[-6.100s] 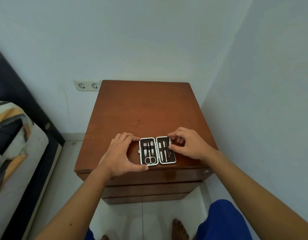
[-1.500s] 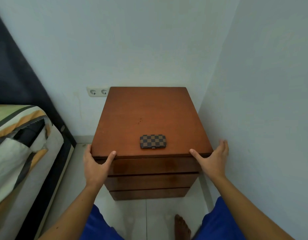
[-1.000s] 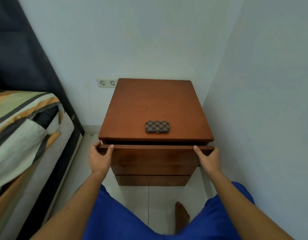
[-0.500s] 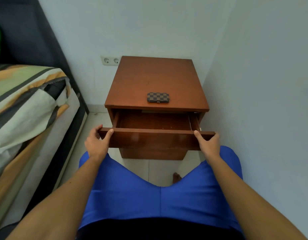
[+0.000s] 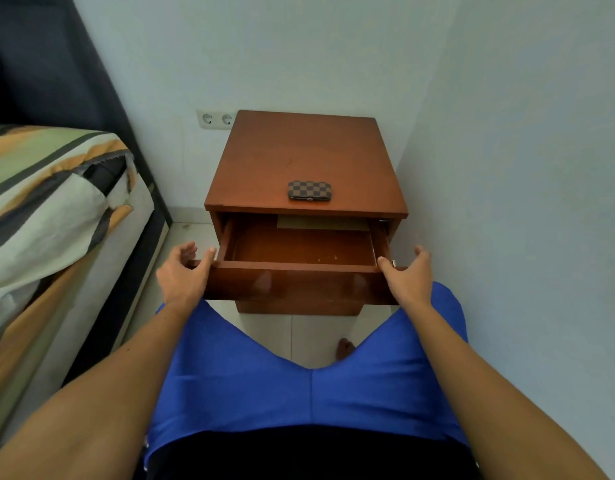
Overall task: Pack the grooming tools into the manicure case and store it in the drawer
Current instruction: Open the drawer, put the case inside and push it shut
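The manicure case (image 5: 309, 190), closed and brown-checkered, lies near the front edge of the wooden nightstand top (image 5: 299, 150). Below it the top drawer (image 5: 299, 284) stands pulled out, its wooden floor mostly bare. My left hand (image 5: 181, 271) is at the drawer front's left end, thumb resting on the top edge and fingers spread off the wood. At the right end, my right hand (image 5: 408, 275) has its thumb against the front and its fingers apart. Neither hand holds the case.
A flat tan sheet (image 5: 323, 223) lies at the back of the drawer. A bed with a striped cover (image 5: 56, 202) stands close on the left. A wall (image 5: 524, 202) runs close on the right. A double socket (image 5: 216, 118) sits behind the nightstand. My blue-clad knees are under the drawer.
The case was closed and left on top. Both hands pulled the top drawer out; since half a second ago it came slightly further and the fingers have loosened from its ends.
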Motion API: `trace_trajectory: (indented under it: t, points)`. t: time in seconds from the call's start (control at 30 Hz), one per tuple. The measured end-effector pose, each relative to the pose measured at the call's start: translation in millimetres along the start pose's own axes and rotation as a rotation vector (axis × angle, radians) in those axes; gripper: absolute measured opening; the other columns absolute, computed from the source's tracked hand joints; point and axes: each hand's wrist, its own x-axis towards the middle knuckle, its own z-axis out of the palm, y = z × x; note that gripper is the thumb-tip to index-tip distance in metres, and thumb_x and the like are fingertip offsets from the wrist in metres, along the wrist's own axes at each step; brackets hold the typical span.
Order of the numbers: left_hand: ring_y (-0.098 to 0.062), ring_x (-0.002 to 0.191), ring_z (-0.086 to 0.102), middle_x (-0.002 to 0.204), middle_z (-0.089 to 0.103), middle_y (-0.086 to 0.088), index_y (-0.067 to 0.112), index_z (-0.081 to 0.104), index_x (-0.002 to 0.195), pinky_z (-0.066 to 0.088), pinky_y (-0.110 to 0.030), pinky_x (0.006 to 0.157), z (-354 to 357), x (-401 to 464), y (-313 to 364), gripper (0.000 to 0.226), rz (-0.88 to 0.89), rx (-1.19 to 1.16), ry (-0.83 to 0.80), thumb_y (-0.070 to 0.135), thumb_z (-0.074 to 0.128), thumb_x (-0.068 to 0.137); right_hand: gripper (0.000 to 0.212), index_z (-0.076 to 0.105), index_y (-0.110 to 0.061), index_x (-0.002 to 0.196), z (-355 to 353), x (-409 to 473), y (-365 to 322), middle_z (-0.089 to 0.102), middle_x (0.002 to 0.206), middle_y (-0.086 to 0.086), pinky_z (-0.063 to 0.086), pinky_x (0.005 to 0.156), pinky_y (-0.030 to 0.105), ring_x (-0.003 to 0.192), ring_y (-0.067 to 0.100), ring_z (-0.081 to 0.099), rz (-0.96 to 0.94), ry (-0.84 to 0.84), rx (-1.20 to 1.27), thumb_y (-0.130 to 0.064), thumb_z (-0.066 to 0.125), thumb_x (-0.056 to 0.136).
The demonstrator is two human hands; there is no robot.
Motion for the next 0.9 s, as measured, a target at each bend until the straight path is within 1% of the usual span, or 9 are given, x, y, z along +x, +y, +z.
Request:
trace_trajectory:
  t: [0.07,0.13,0.3,0.43,0.5,0.6,0.67,0.73,0.9]
  points:
    - [-0.024,0.129,0.064,0.138,0.068,-0.009,0.013,0.062,0.14,0.05,-0.046,0.112,5,15,9,0.06,0.065,0.059,-0.029,0.049,0.076,0.094,0.091,0.032,-0.013,0.155,4,7,-16,0.042,0.158,0.01,0.042,0.118,0.049,0.146,0.031,0.041,-0.118,0.001,-0.063,-0.049,0.078,0.085]
    - [-0.024,0.132,0.062,0.141,0.067,-0.008,0.015,0.06,0.142,0.049,-0.045,0.113,14,31,22,0.057,0.131,0.11,-0.078,0.049,0.072,0.097,0.088,0.035,-0.013,0.153,13,16,-32,0.044,0.154,0.01,0.04,0.119,0.052,0.147,0.03,0.039,-0.235,-0.031,-0.126,-0.049,0.077,0.084]
    - [-0.022,0.132,0.058,0.141,0.064,-0.004,0.019,0.061,0.14,0.045,-0.038,0.112,46,73,65,0.048,0.335,0.248,-0.195,0.045,0.068,0.1,0.082,0.031,-0.019,0.156,43,44,-84,0.039,0.162,0.005,0.036,0.123,0.05,0.154,0.025,0.032,-0.383,-0.209,-0.219,-0.044,0.073,0.09]
    - [-0.02,0.144,0.047,0.148,0.059,0.0,0.022,0.062,0.139,0.041,-0.045,0.119,76,115,98,0.045,0.497,0.399,-0.282,0.046,0.065,0.102,0.072,0.034,-0.016,0.157,68,77,-125,0.037,0.163,0.004,0.03,0.124,0.037,0.152,0.022,0.033,-0.537,-0.341,-0.343,-0.036,0.069,0.096]
    - [-0.02,0.15,0.041,0.155,0.054,0.0,0.023,0.06,0.142,0.04,-0.049,0.121,93,132,111,0.046,0.536,0.456,-0.349,0.046,0.063,0.103,0.074,0.031,-0.017,0.159,82,95,-141,0.031,0.167,0.005,0.028,0.127,0.039,0.155,0.023,0.028,-0.579,-0.419,-0.403,-0.037,0.068,0.097]
    - [-0.022,0.159,0.027,0.168,0.04,-0.001,0.022,0.05,0.155,0.027,-0.046,0.128,119,149,121,0.057,0.548,0.51,-0.45,0.047,0.061,0.104,0.081,0.022,-0.016,0.164,98,120,-160,0.022,0.172,0.006,0.021,0.129,0.043,0.159,0.025,0.017,-0.606,-0.528,-0.531,-0.035,0.067,0.098]
    - [-0.021,0.163,0.019,0.173,0.03,0.0,0.021,0.039,0.162,0.019,-0.042,0.13,135,158,122,0.065,0.561,0.551,-0.49,0.049,0.057,0.106,0.081,0.019,-0.013,0.164,104,134,-171,0.023,0.17,0.009,0.023,0.128,0.043,0.157,0.028,0.019,-0.64,-0.596,-0.658,-0.028,0.065,0.099]
    - [-0.02,0.164,0.012,0.176,0.022,-0.002,0.018,0.031,0.166,0.013,-0.041,0.133,148,167,118,0.069,0.583,0.594,-0.522,0.049,0.051,0.108,0.079,0.022,-0.011,0.163,107,146,-180,0.027,0.164,0.01,0.03,0.125,0.045,0.151,0.03,0.025,-0.654,-0.659,-0.774,-0.024,0.065,0.099]
    - [-0.023,0.165,0.004,0.177,0.012,-0.009,0.01,0.018,0.168,0.002,-0.039,0.133,160,178,100,0.067,0.591,0.681,-0.576,0.047,0.031,0.113,0.068,0.043,-0.012,0.151,106,163,-198,0.043,0.144,0.008,0.042,0.114,0.043,0.135,0.027,0.04,-0.673,-0.728,-0.867,-0.032,0.072,0.093]
